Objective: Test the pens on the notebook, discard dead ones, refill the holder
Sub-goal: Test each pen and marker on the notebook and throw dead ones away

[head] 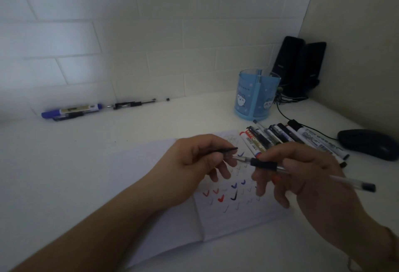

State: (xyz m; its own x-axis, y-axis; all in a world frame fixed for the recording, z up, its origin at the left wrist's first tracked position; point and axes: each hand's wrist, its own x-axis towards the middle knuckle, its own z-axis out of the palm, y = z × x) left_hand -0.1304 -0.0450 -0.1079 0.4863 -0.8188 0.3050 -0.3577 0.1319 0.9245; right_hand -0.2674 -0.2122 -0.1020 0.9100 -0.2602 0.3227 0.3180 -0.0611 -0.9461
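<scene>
Status: testing is well advanced. The notebook (pixel 226 213) lies open near the front edge of the table (pixel 108 163), its page bearing rows of red, blue and black ticks, several of them faint. The right hand (pixel 302 176) pinches a clear gel pen (pixel 302 171) by its black grip section, tip pointing left over the page. The left hand (pixel 200 157) pinches the pen's black cap (pixel 224 150) between thumb and fingers, just beside the tip; whether the cap is going on or coming off cannot be told.

A row of pens and markers (pixel 287 140) lies touching the notebook's far right corner, most likely tested or waiting. A second group (pixel 71 111), with a blue marker among them, lies along the wall at the far left edge, well apart, with a further loose pen (pixel 133 104) near it; these are probably the rejects. The blue holder (pixel 254 94) stands toward the far right corner and appears empty, so refilling is not yet done.

Other items: two black speakers (pixel 302 66) behind the holder, a black mouse (pixel 371 144) at the right edge, and its cable (pixel 287 116) running just beside the pen row, a possible snag.
</scene>
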